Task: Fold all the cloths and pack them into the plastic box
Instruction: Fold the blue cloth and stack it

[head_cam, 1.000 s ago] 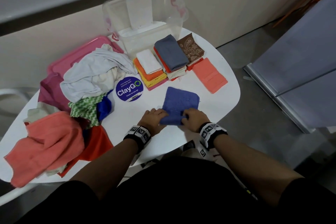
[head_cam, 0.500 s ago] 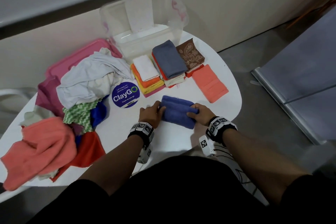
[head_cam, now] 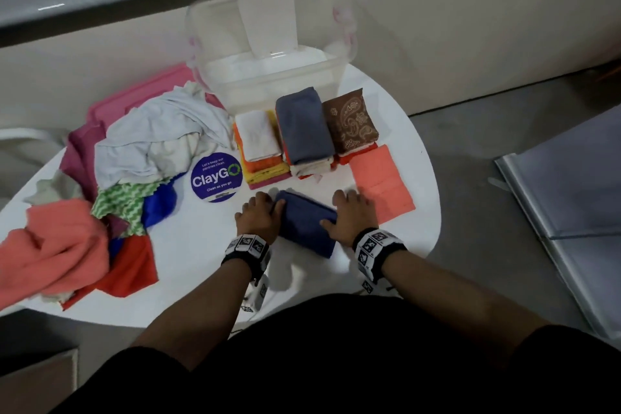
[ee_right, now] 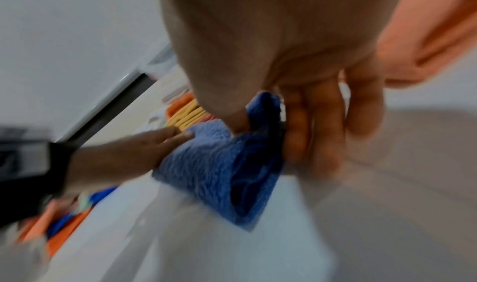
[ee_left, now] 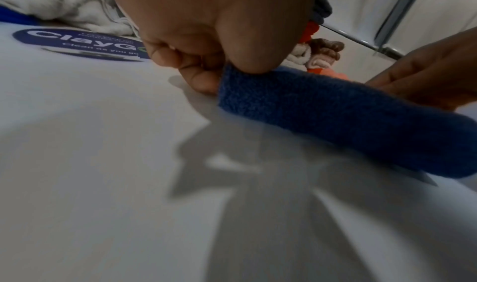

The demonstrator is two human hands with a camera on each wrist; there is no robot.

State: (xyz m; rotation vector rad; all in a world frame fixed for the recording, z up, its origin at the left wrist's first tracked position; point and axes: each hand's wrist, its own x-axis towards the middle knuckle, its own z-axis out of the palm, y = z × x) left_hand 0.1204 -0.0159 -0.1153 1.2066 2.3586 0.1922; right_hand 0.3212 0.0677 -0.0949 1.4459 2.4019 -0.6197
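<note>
A folded blue cloth (head_cam: 307,227) lies on the white table (head_cam: 188,245) near its front edge. My left hand (head_cam: 273,209) pinches its left end, thumb on top and fingers curled at the edge (ee_left: 224,72). My right hand (head_cam: 336,216) grips its right end; in the right wrist view the thumb presses the cloth (ee_right: 219,164) against the fingers (ee_right: 309,127). The clear plastic box (head_cam: 275,91) stands open at the table's back. In front of it are three stacks of folded cloths (head_cam: 304,131).
A folded salmon cloth (head_cam: 381,183) lies just right of my right hand. A heap of unfolded cloths (head_cam: 134,158) covers the table's left side, partly over a pink lid (head_cam: 134,104). A round ClayGo sticker (head_cam: 216,176) sits left of the stacks.
The blue cloth went from a wider flat piece to a narrow folded band. Both hands moved apart to its two ends and a little farther from the table's front edge.
</note>
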